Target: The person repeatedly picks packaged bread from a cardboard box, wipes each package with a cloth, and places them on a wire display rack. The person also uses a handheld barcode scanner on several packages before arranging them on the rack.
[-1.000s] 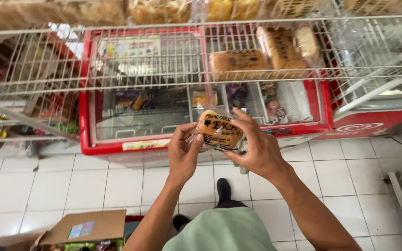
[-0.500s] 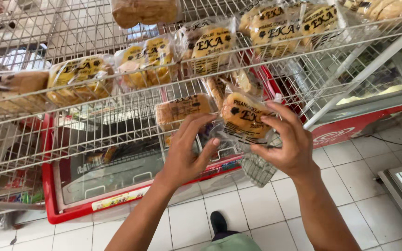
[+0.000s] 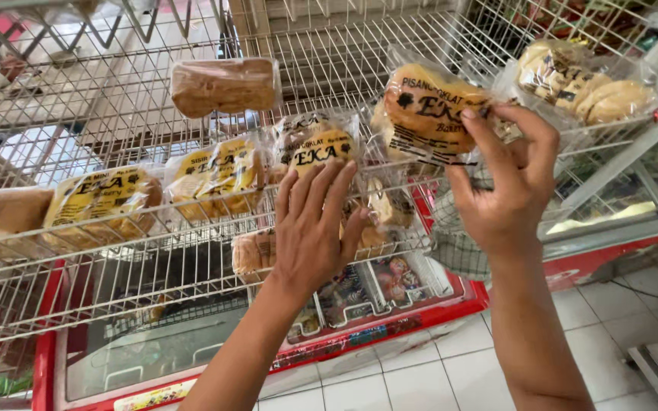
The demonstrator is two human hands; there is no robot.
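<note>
— One wrapped bun [image 3: 429, 114] is in the right hand [image 3: 506, 186], held up at about one o'clock from the middle of the view, level with the upper wire shelf [image 3: 100, 99]. The grip is closed around the packet's right edge, thumb on the clear wrap, fingers curled behind.

— And the other hand?

— The left hand [image 3: 315, 228] is open, fingers spread and pointing up, held flat at the front of a yellow-labelled bread packet [image 3: 317, 148] at twelve o'clock from it. It holds nothing; I cannot tell whether the fingertips quite touch the wrap.

— What sits around that?

— At nine o'clock from the left hand two more yellow-labelled packets [image 3: 215, 179] lie side by side on the lower wire shelf [image 3: 154, 251], and another [image 3: 100, 202] further left. Higher, at eleven o'clock, a plain brown loaf in clear wrap [image 3: 225, 85] lies alone on the upper shelf. At two o'clock from the right hand a bag of pale round buns [image 3: 592, 84] rests in a wire basket.

— Below the rack?

— A red chest freezer with a glass lid [image 3: 390, 335], at six o'clock, standing on a white tiled floor [image 3: 451, 373].
</note>
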